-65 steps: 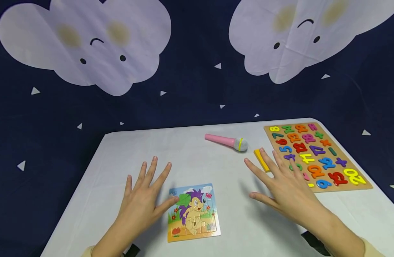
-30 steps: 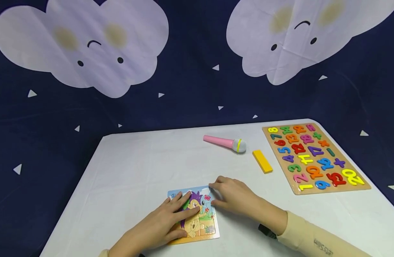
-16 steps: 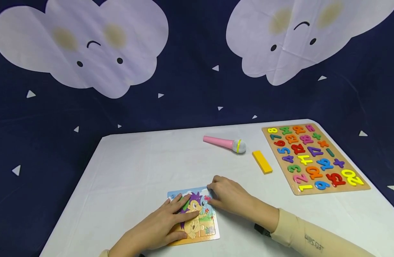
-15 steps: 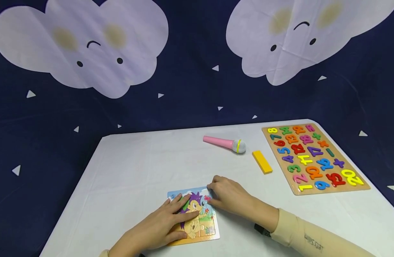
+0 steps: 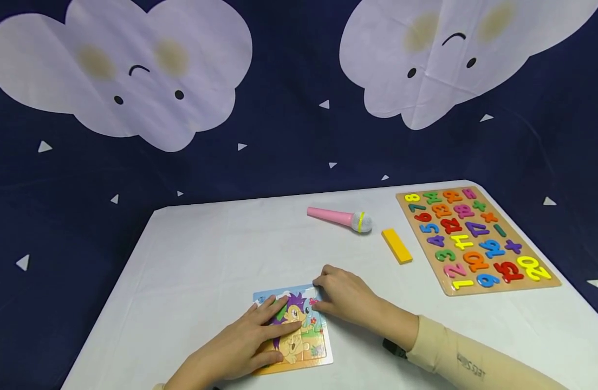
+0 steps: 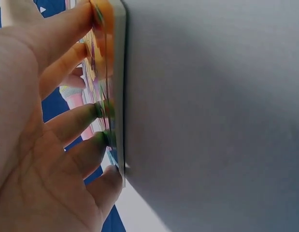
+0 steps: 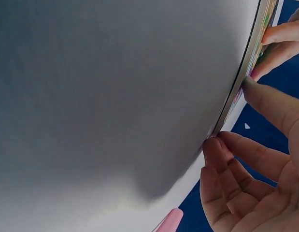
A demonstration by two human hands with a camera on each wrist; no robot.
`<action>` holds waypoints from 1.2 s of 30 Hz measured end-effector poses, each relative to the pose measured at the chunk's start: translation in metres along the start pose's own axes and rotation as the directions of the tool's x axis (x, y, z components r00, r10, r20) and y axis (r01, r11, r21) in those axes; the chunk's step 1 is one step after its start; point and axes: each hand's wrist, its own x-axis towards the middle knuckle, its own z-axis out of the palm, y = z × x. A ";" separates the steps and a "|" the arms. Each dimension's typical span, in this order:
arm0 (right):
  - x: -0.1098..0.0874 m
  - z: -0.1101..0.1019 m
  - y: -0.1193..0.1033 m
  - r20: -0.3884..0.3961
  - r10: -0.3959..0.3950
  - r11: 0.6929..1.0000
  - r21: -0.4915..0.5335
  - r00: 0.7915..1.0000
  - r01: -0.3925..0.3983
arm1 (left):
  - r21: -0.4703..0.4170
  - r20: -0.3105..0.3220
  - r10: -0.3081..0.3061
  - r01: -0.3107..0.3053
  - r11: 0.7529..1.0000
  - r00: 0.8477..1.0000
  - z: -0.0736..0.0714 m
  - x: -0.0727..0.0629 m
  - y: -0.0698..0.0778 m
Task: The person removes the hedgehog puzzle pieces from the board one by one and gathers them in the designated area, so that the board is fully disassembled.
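Observation:
A square jigsaw puzzle (image 5: 314, 346) with a purple-haired hedgehog lies flat on the white table near its front. My left hand (image 5: 242, 341) rests on its left part, fingers spread, and covers some of the picture. In the left wrist view the fingertips (image 6: 102, 110) press on the puzzle's face. My right hand (image 5: 350, 295) is at the puzzle's upper right corner, thumb and forefinger on the frame, the other fingers curled in. The right wrist view shows the thumb on the puzzle's edge (image 7: 251, 50) and the forefinger at its corner.
Beyond the puzzle lies a pink toy microphone (image 5: 335, 216) with a grey head. To its right is a yellow block (image 5: 397, 246). A wooden number board (image 5: 547, 279) with colourful numerals fills the table's right side. A dark blue cloth (image 5: 289, 157) with clouds hangs behind.
Both hands came down from spread over the table onto the puzzle, the left on its face, the right to its upper right corner. Over the last half second they barely move.

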 end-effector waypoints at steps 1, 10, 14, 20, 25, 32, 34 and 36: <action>0.000 0.000 0.000 -0.001 -0.002 1.000 -0.001 1.000 0.002 | -0.001 -0.002 -0.002 0.002 1.000 1.000 0.001 0.000 0.000; -0.001 0.000 -0.003 -0.029 0.007 1.000 0.023 1.000 -0.006 | -0.004 -0.019 -0.009 0.009 1.000 1.000 0.005 -0.002 -0.001; -0.001 0.001 -0.004 -0.038 0.008 1.000 0.016 0.999 -0.007 | -0.005 -0.023 -0.012 0.011 1.000 1.000 0.005 -0.002 -0.001; -0.001 0.001 -0.002 -0.042 0.004 1.000 0.025 0.999 -0.003 | -0.004 -0.029 -0.009 0.009 1.000 1.000 0.005 -0.002 0.000; 0.001 0.001 0.000 -0.040 0.009 0.999 0.049 0.999 -0.007 | -0.006 -0.028 -0.015 0.015 1.000 1.000 0.005 -0.001 0.000; 0.006 0.000 0.002 0.006 0.029 0.994 0.104 1.000 -0.029 | 0.001 -0.031 -0.014 0.014 1.000 0.999 0.004 0.000 0.000; 0.009 0.000 0.004 0.031 0.038 0.991 0.127 0.999 -0.041 | 0.001 -0.032 -0.015 0.015 1.000 0.999 0.004 0.000 0.001; 0.012 -0.001 0.005 0.059 0.046 0.987 0.153 0.997 -0.055 | 0.001 -0.035 -0.017 0.017 1.000 0.999 0.004 0.001 0.001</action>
